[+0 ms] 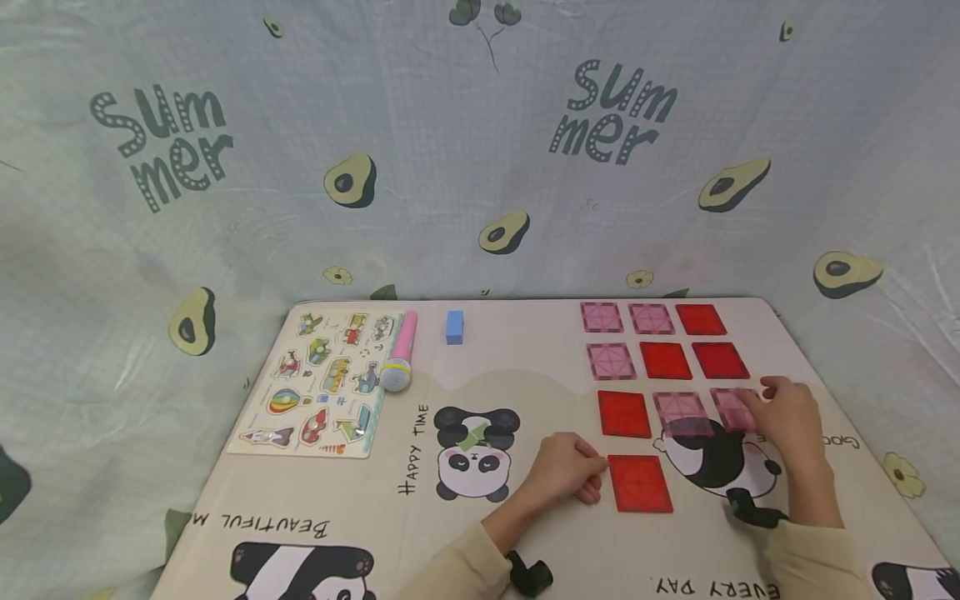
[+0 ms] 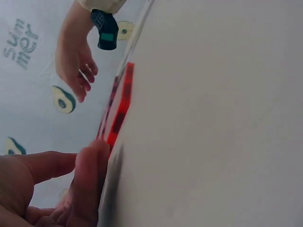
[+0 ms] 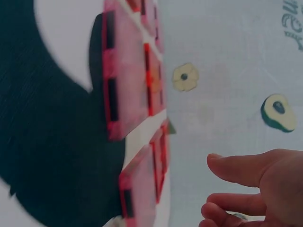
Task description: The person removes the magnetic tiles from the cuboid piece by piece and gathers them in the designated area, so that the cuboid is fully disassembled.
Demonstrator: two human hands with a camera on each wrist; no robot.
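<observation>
Translucent square tiles, some red and some pink, lie flat on the right side of the table. The left hand is at the left edge of the nearest red tile; in the left wrist view, a fingertip touches that tile's edge, with thumb and finger apart. At the right end of the third row, the right hand hovers beside a pink tile, fingertips over its right corner in the head view. The right wrist view shows its thumb and fingers spread apart, nothing between them.
A sticker-like picture board lies on the left of the table. Beside it are a pink toy microphone and a blue block. Behind the table hangs a curtain printed with avocados.
</observation>
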